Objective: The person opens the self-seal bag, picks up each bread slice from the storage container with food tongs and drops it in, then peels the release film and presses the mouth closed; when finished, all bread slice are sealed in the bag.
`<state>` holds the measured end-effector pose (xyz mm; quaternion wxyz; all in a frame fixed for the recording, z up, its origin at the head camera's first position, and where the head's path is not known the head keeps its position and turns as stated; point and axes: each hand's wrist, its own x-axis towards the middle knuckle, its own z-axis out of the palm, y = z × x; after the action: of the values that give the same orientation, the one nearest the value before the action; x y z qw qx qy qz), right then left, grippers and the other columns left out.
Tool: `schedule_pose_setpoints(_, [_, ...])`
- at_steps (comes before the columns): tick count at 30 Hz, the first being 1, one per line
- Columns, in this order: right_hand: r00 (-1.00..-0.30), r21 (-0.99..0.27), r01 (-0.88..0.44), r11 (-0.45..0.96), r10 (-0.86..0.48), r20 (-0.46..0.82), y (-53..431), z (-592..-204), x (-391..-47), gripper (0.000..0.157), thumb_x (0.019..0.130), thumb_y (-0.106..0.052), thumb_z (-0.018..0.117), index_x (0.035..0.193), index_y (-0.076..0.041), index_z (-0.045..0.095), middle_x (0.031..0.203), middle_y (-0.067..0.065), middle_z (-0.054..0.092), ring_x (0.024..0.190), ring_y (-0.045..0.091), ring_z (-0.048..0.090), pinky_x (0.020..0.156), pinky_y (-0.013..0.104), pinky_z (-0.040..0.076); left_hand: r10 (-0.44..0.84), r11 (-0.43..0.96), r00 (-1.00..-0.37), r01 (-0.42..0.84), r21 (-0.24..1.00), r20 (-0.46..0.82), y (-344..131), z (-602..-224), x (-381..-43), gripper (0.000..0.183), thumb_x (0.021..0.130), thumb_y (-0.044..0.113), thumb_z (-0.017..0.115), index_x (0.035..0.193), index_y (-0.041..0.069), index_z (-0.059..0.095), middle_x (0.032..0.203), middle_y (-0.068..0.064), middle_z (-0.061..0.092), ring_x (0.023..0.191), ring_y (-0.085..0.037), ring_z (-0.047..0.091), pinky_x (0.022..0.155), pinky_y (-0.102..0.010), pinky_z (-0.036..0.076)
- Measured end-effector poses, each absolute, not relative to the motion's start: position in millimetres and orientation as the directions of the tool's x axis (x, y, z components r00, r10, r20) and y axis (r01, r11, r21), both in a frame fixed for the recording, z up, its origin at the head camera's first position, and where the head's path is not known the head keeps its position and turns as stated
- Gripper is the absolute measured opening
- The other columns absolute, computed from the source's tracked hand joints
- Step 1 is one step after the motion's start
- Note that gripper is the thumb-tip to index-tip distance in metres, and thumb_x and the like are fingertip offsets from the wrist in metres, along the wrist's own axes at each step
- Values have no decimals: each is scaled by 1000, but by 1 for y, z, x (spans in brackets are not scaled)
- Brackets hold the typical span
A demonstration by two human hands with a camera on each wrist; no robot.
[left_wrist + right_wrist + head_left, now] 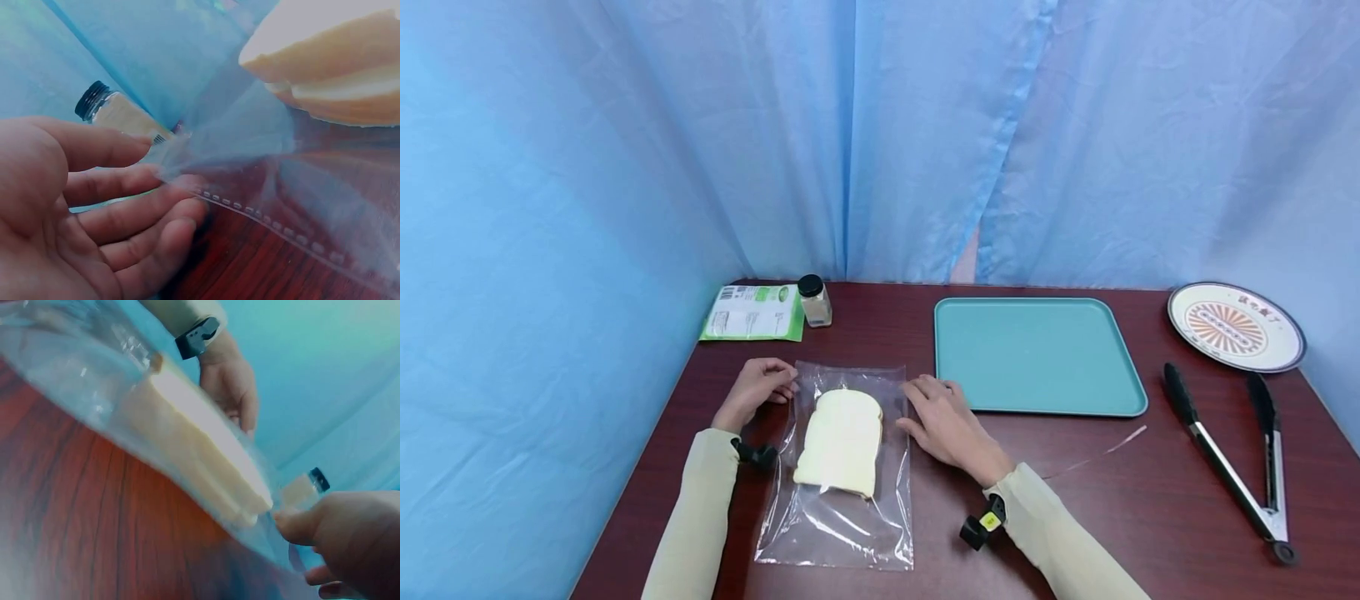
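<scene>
A clear plastic bag (pixel 838 533) lies on the table, with bread slices (pixel 842 442) inside it. In the left wrist view, a dashed seam runs along the edge of the bag (pixel 275 228). My left hand (pixel 758 390) holds the bag's upper left corner between thumb and fingers. On the opposite side my right hand (pixel 947 423) grips the upper right edge. The right wrist view shows the right hand (pixel 350 544) with its thumb against the film beside the bread (pixel 200 450); its fingertips are partly hidden.
Behind the left hand are a green-white packet (pixel 752 312) and a black-capped jar (pixel 816 304). A teal tray (pixel 1037 354) lies right of the bag. Farther right are a patterned plate (pixel 1285 342) and opened tongs (pixel 1228 479). A thin clear strip (pixel 1123 442) lies below the tray.
</scene>
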<state>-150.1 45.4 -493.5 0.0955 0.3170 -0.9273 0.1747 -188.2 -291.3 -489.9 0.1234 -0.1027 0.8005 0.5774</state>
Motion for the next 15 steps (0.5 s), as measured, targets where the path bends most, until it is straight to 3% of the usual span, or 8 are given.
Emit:
schedule_pose_setpoints(5, [-892, -514, -451, 730, -352, 282, 39, -483, -147, 45, 92, -17, 70, 130, 4, 59, 120, 25, 68, 103, 34, 70, 89, 48, 58, 8, 300, -926, -358, 884, -377, -295, -485, -181, 32, 98, 18, 62, 118, -7, 64, 81, -5, 74, 71, -13, 70, 66, -26, 61])
schedule_pose_setpoints(8, [-945, -650, -319, 689, -283, 164, 35, -481, -147, 48, 91, -12, 66, 133, 8, 55, 116, 25, 68, 91, 30, 74, 80, 44, 61, 58, 305, -912, -370, 877, -405, -298, -484, -177, 35, 99, 18, 61, 122, -9, 61, 84, -6, 75, 73, -14, 71, 67, -26, 62])
schedule_pose_setpoints(12, [-971, -734, -156, 661, -238, -9, 31, -485, -151, 49, 93, -14, 62, 136, 8, 54, 102, 18, 75, 80, 22, 75, 74, 36, 62, 97, 297, -894, -393, 870, -437, -299, -485, -175, 34, 100, 15, 60, 121, -11, 61, 82, -6, 75, 72, -13, 72, 66, -25, 62])
schedule_pose_setpoints(15, [-970, -807, -45, 588, -219, -105, 27, -487, -157, 40, 95, -16, 61, 128, 7, 62, 83, 12, 77, 66, 16, 73, 64, 32, 61, 99, 282, -891, -402, 871, -444, -298, -486, -174, 32, 99, 12, 60, 119, -12, 63, 80, -4, 74, 69, -11, 71, 65, -24, 62])
